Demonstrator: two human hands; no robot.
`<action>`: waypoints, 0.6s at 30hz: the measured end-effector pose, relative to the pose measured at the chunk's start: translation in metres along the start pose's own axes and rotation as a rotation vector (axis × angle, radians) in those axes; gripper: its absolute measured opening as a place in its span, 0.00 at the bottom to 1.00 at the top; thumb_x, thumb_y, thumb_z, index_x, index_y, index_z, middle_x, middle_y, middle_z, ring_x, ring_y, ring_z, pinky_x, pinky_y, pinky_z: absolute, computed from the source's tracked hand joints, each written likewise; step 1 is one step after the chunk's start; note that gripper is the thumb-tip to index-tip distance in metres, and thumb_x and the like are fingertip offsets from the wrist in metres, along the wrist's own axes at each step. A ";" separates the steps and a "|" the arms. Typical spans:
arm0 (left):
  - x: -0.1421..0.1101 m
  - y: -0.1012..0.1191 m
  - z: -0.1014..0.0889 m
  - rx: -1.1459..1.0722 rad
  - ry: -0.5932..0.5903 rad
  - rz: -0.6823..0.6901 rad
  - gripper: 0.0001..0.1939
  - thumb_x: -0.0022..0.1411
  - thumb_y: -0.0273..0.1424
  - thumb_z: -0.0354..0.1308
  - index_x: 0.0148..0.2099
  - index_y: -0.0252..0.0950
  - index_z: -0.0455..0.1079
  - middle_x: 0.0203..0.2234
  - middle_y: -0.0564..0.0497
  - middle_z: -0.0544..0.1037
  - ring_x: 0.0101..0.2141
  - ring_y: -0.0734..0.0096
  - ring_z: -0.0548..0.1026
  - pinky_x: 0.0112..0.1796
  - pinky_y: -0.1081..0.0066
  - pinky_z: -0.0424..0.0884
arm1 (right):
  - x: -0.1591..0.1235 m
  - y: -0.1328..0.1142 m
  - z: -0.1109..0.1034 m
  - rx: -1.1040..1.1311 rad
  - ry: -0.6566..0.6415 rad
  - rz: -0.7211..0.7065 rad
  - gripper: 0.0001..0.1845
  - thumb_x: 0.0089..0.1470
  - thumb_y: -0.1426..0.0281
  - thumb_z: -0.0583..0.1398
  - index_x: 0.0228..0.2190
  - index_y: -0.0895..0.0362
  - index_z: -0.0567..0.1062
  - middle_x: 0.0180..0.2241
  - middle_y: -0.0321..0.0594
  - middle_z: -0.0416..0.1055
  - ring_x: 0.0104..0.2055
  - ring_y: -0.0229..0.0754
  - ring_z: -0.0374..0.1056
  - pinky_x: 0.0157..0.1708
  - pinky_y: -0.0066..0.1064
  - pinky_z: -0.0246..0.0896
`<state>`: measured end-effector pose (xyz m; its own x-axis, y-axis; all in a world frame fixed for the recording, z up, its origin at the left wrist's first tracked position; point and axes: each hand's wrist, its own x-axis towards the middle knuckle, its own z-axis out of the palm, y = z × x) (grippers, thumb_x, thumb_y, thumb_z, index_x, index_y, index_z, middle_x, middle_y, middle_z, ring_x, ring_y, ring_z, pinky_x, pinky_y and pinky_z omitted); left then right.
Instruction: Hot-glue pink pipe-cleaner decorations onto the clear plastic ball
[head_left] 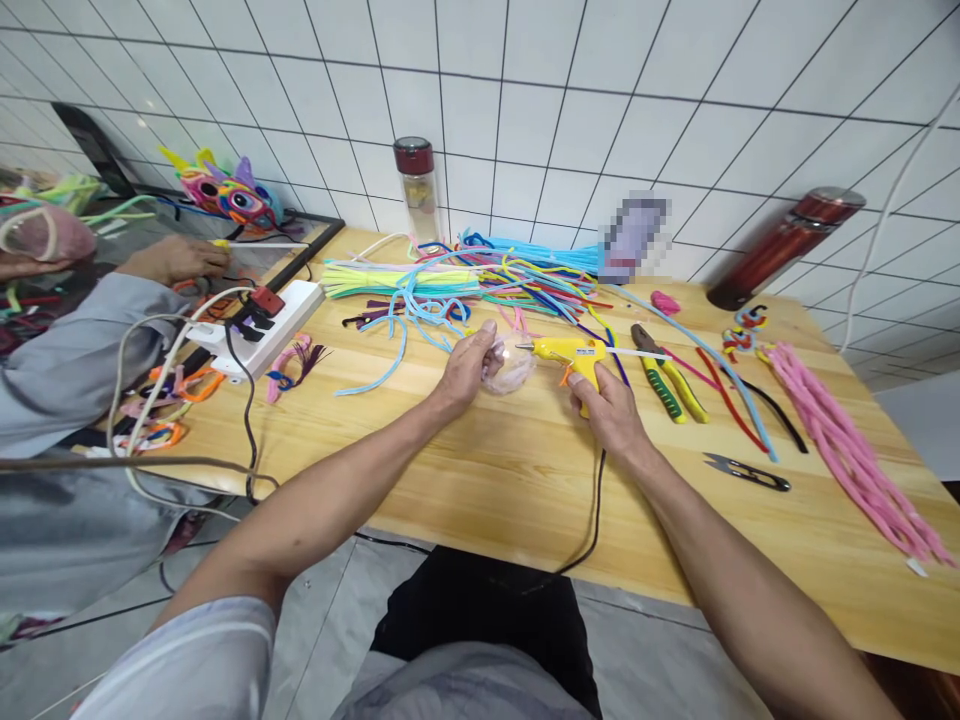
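My left hand (471, 368) has its fingers closed on a clear, rounded plastic piece (511, 366) with a pale pinkish tint, held just above the wooden table. In my right hand (606, 405) is a yellow hot glue gun (571, 350), gripped by its handle with a white glue stick (637, 352) poking out of the back. The gun's nozzle points left and sits at the upper right edge of the plastic piece; whether the two touch, I cannot tell. Behind both hands lies a pile of colourful pipe cleaners (450, 280).
Pliers (667, 375), thread snips (746, 472) and pink pipe cleaners (847, 440) lie to the right. A red thermos (787, 250) and a glass bottle (420, 190) stand by the wall. At left are a power strip (262, 325) with cables and another person's arm (97, 320).
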<state>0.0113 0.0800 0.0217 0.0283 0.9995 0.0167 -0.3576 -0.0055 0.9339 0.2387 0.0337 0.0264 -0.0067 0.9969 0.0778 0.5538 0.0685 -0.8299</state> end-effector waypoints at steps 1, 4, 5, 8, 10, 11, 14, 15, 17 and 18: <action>0.001 0.000 0.000 -0.010 0.002 -0.005 0.33 0.60 0.60 0.65 0.24 0.37 0.63 0.18 0.55 0.66 0.18 0.80 0.61 0.21 0.74 0.54 | 0.000 0.000 0.000 -0.012 -0.007 -0.008 0.25 0.62 0.43 0.57 0.26 0.50 0.69 0.22 0.35 0.71 0.26 0.42 0.63 0.31 0.35 0.56; 0.003 -0.001 -0.002 -0.057 0.029 -0.016 0.33 0.60 0.59 0.65 0.24 0.37 0.61 0.17 0.56 0.65 0.18 0.80 0.61 0.20 0.75 0.54 | -0.001 -0.002 -0.001 -0.038 -0.013 -0.015 0.25 0.62 0.44 0.56 0.25 0.50 0.68 0.22 0.35 0.71 0.26 0.42 0.63 0.32 0.36 0.56; 0.004 -0.001 -0.001 -0.078 0.045 -0.025 0.33 0.60 0.59 0.66 0.24 0.38 0.60 0.17 0.56 0.65 0.18 0.80 0.61 0.20 0.75 0.53 | -0.002 -0.003 0.000 -0.039 -0.012 -0.014 0.25 0.61 0.44 0.56 0.25 0.50 0.67 0.22 0.35 0.71 0.26 0.42 0.63 0.32 0.36 0.56; 0.005 0.002 0.001 -0.167 0.095 -0.097 0.32 0.60 0.57 0.67 0.25 0.38 0.59 0.17 0.58 0.64 0.16 0.81 0.60 0.19 0.75 0.53 | -0.002 -0.004 0.001 -0.038 -0.009 -0.023 0.25 0.62 0.44 0.56 0.26 0.50 0.68 0.22 0.35 0.71 0.26 0.43 0.63 0.33 0.36 0.57; 0.006 0.005 0.003 -0.246 0.135 -0.164 0.31 0.60 0.55 0.69 0.26 0.37 0.59 0.17 0.59 0.64 0.16 0.82 0.60 0.19 0.76 0.55 | -0.003 -0.004 0.002 -0.039 -0.010 -0.033 0.25 0.62 0.44 0.55 0.27 0.50 0.68 0.23 0.35 0.71 0.27 0.44 0.64 0.33 0.36 0.58; 0.007 0.006 0.003 -0.286 0.155 -0.194 0.31 0.60 0.54 0.70 0.26 0.37 0.59 0.17 0.59 0.64 0.16 0.82 0.60 0.19 0.76 0.57 | -0.003 -0.003 0.003 -0.044 -0.012 -0.039 0.25 0.62 0.43 0.55 0.27 0.50 0.68 0.23 0.35 0.71 0.27 0.44 0.64 0.34 0.36 0.58; 0.011 0.007 0.000 -0.395 0.185 -0.272 0.29 0.60 0.53 0.70 0.27 0.37 0.61 0.17 0.59 0.66 0.16 0.80 0.65 0.21 0.76 0.64 | -0.004 -0.003 0.005 -0.081 -0.007 -0.057 0.26 0.62 0.42 0.55 0.27 0.50 0.67 0.22 0.36 0.71 0.28 0.45 0.64 0.34 0.36 0.57; 0.013 0.006 -0.002 -0.424 0.176 -0.302 0.29 0.61 0.53 0.69 0.27 0.37 0.61 0.17 0.59 0.68 0.16 0.79 0.67 0.21 0.75 0.65 | -0.004 -0.002 0.006 -0.097 -0.003 -0.064 0.26 0.62 0.41 0.54 0.27 0.49 0.66 0.22 0.36 0.70 0.27 0.45 0.64 0.34 0.36 0.57; 0.016 0.005 -0.007 -0.472 0.148 -0.373 0.28 0.64 0.53 0.66 0.28 0.37 0.64 0.18 0.56 0.70 0.17 0.75 0.71 0.22 0.73 0.69 | -0.004 0.000 0.006 -0.122 0.004 -0.079 0.27 0.62 0.40 0.54 0.27 0.49 0.65 0.21 0.36 0.70 0.27 0.45 0.64 0.33 0.36 0.56; 0.018 0.005 -0.009 -0.496 0.134 -0.406 0.27 0.66 0.53 0.64 0.29 0.36 0.66 0.19 0.54 0.73 0.19 0.73 0.73 0.24 0.72 0.71 | -0.004 0.001 0.007 -0.133 0.008 -0.089 0.27 0.62 0.40 0.54 0.27 0.49 0.65 0.21 0.36 0.70 0.26 0.45 0.64 0.32 0.36 0.56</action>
<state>0.0020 0.0982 0.0232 0.1464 0.9144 -0.3773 -0.7318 0.3568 0.5806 0.2336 0.0299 0.0218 -0.0542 0.9869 0.1523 0.6563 0.1501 -0.7394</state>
